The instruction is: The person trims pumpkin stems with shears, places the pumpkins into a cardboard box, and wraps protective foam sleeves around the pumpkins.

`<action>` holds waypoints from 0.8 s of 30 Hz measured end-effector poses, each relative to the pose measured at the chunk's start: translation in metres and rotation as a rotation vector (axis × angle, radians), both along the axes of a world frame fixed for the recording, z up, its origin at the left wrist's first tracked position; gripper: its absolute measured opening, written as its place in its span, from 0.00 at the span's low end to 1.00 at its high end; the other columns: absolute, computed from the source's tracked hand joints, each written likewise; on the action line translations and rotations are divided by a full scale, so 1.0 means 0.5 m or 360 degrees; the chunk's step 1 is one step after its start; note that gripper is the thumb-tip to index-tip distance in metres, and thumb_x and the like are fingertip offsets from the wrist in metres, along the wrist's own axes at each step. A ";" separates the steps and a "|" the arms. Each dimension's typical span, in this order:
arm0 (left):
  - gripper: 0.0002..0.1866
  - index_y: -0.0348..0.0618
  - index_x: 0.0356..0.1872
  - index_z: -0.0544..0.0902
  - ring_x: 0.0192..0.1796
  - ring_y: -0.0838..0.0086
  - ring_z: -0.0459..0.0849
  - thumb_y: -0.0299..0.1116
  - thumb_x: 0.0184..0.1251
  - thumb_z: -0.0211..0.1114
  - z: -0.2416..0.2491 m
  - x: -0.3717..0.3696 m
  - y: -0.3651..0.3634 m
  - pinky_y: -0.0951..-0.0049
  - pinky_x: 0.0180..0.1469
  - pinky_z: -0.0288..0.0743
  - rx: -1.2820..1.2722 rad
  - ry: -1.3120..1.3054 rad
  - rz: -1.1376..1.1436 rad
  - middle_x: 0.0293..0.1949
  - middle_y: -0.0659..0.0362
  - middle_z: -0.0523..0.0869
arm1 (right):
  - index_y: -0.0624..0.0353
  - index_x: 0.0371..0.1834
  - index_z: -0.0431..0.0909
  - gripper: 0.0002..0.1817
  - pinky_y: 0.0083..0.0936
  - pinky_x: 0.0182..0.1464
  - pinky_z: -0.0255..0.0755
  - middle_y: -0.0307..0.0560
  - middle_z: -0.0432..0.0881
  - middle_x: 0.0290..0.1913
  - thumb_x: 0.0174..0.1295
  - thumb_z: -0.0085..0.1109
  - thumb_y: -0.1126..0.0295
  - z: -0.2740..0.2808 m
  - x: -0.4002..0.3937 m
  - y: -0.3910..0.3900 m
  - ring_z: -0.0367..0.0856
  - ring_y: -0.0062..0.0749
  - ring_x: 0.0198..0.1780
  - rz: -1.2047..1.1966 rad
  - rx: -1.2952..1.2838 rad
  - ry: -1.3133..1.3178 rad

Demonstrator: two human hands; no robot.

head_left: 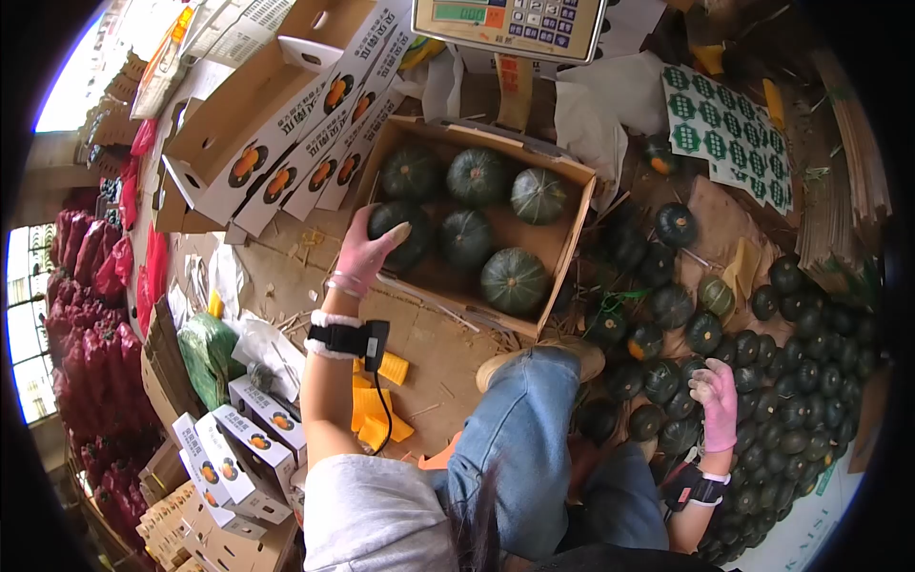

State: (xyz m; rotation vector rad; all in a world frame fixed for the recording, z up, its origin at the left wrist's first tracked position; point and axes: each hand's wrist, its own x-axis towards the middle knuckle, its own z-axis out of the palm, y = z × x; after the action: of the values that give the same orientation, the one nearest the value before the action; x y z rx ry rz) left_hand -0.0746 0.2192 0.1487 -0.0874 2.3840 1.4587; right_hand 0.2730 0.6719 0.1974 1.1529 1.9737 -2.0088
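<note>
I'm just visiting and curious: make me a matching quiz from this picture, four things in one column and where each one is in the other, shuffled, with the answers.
Things
1. left hand in a pink glove
2. right hand in a pink glove
3. grey weighing scale with a keypad
4. sheet of green round stickers

Places
A. over the heap of dark green squashes on the floor
B. at the top edge, behind the box
C. on a dark green squash in the brown cardboard box
D. lying right of the box

Pairs: 1-C, 2-A, 3-B, 4-D
</note>
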 end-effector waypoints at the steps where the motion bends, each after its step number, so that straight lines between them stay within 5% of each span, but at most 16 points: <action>1: 0.27 0.37 0.57 0.72 0.46 0.67 0.82 0.33 0.56 0.70 -0.004 -0.010 -0.007 0.70 0.52 0.76 -0.0102 -0.0095 -0.0096 0.47 0.52 0.82 | 0.63 0.60 0.65 0.28 0.22 0.54 0.69 0.46 0.75 0.47 0.55 0.59 0.68 0.002 0.002 0.001 0.75 0.26 0.46 0.0019 -0.0017 -0.0008; 4: 0.22 0.38 0.55 0.75 0.50 0.56 0.82 0.28 0.57 0.65 -0.013 -0.032 -0.023 0.66 0.54 0.74 -0.1009 0.0365 -0.0415 0.45 0.47 0.83 | 0.62 0.61 0.65 0.28 0.21 0.52 0.69 0.45 0.75 0.46 0.57 0.58 0.66 0.000 0.002 0.009 0.75 0.25 0.45 0.0026 0.0050 -0.0042; 8: 0.25 0.42 0.58 0.73 0.54 0.51 0.78 0.18 0.56 0.55 -0.008 -0.011 -0.025 0.61 0.56 0.73 -0.1167 0.0550 -0.0446 0.53 0.45 0.79 | 0.62 0.60 0.65 0.27 0.18 0.50 0.68 0.43 0.75 0.45 0.59 0.59 0.65 -0.018 0.002 0.014 0.73 0.23 0.45 0.0081 0.0058 -0.0044; 11: 0.30 0.45 0.63 0.67 0.58 0.49 0.74 0.17 0.56 0.55 0.008 0.030 0.012 0.60 0.58 0.72 -0.1100 0.0750 -0.0098 0.60 0.45 0.72 | 0.61 0.60 0.66 0.26 0.18 0.51 0.67 0.42 0.75 0.44 0.58 0.59 0.66 -0.023 0.006 0.012 0.73 0.22 0.45 0.0147 0.0018 -0.0067; 16: 0.41 0.45 0.67 0.60 0.68 0.44 0.55 0.23 0.45 0.64 0.023 0.065 0.046 0.48 0.69 0.52 -0.1339 0.1410 -0.0115 0.66 0.42 0.58 | 0.62 0.58 0.66 0.24 0.17 0.50 0.68 0.42 0.75 0.44 0.57 0.59 0.71 -0.012 0.023 0.020 0.72 0.20 0.44 0.0135 0.0052 -0.0125; 19: 0.42 0.41 0.66 0.59 0.68 0.44 0.56 0.25 0.43 0.66 0.033 0.067 0.055 0.47 0.68 0.54 -0.1201 0.1637 -0.0180 0.67 0.41 0.58 | 0.63 0.56 0.66 0.22 0.16 0.48 0.68 0.42 0.75 0.43 0.57 0.57 0.75 0.052 0.051 0.026 0.73 0.19 0.42 0.0271 0.0154 -0.0336; 21: 0.41 0.41 0.63 0.60 0.67 0.42 0.58 0.30 0.44 0.69 0.053 0.075 0.065 0.46 0.67 0.55 -0.1034 0.1721 -0.0280 0.66 0.40 0.59 | 0.61 0.57 0.64 0.23 0.21 0.33 0.74 0.44 0.76 0.40 0.57 0.56 0.77 0.122 0.100 0.052 0.76 0.23 0.35 0.0175 -0.0018 -0.0544; 23: 0.40 0.44 0.62 0.61 0.65 0.41 0.60 0.33 0.45 0.71 0.061 0.084 0.081 0.45 0.66 0.55 -0.0700 0.1823 -0.0384 0.65 0.40 0.61 | 0.62 0.56 0.64 0.23 0.23 0.18 0.71 0.49 0.76 0.33 0.57 0.57 0.74 0.230 0.112 0.063 0.77 0.29 0.19 0.0069 0.0213 -0.1026; 24: 0.42 0.45 0.61 0.60 0.64 0.41 0.60 0.42 0.45 0.75 0.061 0.090 0.088 0.43 0.65 0.56 -0.0618 0.1893 -0.0477 0.64 0.39 0.61 | 0.63 0.54 0.65 0.22 0.22 0.14 0.68 0.48 0.76 0.29 0.56 0.57 0.74 0.277 0.132 0.080 0.74 0.29 0.14 0.0114 0.0452 -0.1135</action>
State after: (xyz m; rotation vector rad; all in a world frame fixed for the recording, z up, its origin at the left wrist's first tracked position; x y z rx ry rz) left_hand -0.0298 0.2630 0.1791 1.3191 3.2897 0.9596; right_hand 0.3389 0.7119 0.3358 1.5426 1.8808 -1.0608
